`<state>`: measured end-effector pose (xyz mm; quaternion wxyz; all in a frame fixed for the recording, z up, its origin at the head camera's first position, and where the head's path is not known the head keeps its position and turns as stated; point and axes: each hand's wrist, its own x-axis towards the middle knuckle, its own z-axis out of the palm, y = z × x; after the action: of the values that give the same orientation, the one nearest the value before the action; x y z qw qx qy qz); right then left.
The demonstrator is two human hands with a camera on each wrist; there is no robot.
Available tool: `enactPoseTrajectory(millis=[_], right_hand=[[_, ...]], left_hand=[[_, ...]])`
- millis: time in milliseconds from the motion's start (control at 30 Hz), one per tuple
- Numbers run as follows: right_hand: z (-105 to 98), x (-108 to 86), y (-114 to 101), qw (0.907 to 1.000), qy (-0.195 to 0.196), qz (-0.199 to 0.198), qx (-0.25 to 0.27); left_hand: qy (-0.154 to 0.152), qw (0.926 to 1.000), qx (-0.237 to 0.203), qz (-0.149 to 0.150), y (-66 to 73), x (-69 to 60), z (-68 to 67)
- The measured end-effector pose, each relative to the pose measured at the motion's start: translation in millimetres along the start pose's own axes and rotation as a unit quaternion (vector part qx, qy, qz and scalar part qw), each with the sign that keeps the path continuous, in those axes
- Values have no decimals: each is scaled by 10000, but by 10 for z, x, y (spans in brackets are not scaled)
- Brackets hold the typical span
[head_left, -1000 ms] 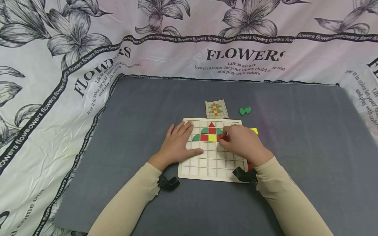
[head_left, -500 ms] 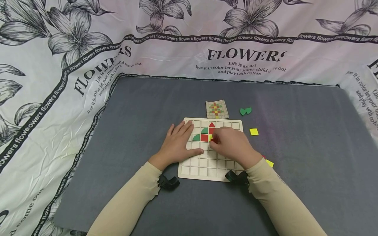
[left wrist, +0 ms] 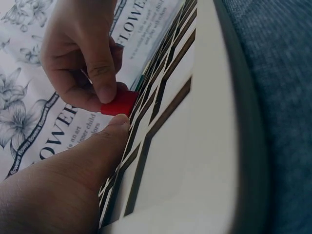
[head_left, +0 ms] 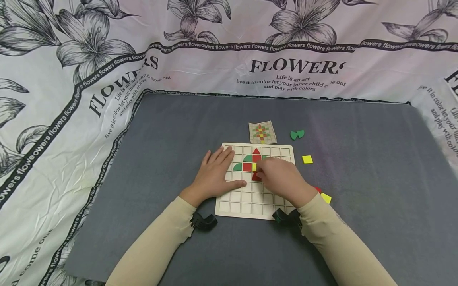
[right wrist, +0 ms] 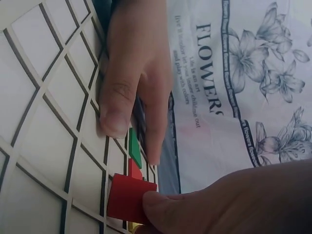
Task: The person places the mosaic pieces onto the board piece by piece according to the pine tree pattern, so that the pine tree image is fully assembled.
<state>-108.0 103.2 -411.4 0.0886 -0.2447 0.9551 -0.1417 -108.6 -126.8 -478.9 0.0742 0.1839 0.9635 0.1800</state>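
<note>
Left hand (head_left: 214, 172) spread, right hand (head_left: 284, 180) in a pinch.
My left forearm (head_left: 154, 242) runs in toward 1 o'clock; back of the hand up, fingers straight and lightly fanned toward 1 o'clock, left thumb (head_left: 236, 184) stretched out to 3 o'clock. My right forearm (head_left: 348, 242) slants toward 11 o'clock, the hand angled on to 10 o'clock, right thumb (right wrist: 163, 207) opposed to the curled fingers. Right lies at 3 o'clock from left, near it. From the head view, the right fingertips are mostly hidden.
</note>
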Motion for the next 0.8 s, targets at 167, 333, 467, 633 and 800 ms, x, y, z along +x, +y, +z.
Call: enactPoseTrajectory(millis=[167,333,467,633,800], right_hand=[[-4,-9,-10,9997,37,-112,-191],[21,-7,-1,9988,131,-236,-398],[39,-9,19,9981,162,-338,-489],[43,-14,45,9975,210,-482,-469],[44,-17,64,9979,190,-467,-410]], left_hand=[[4,10000,27,-3,1,2,3],[-1,10000,11,-2,1,1,-3],[6,10000,-15,3,8,-3,-13],[-4,10000,2,9,4,0,-7],[-15,10000,35,-15,-1,5,4]])
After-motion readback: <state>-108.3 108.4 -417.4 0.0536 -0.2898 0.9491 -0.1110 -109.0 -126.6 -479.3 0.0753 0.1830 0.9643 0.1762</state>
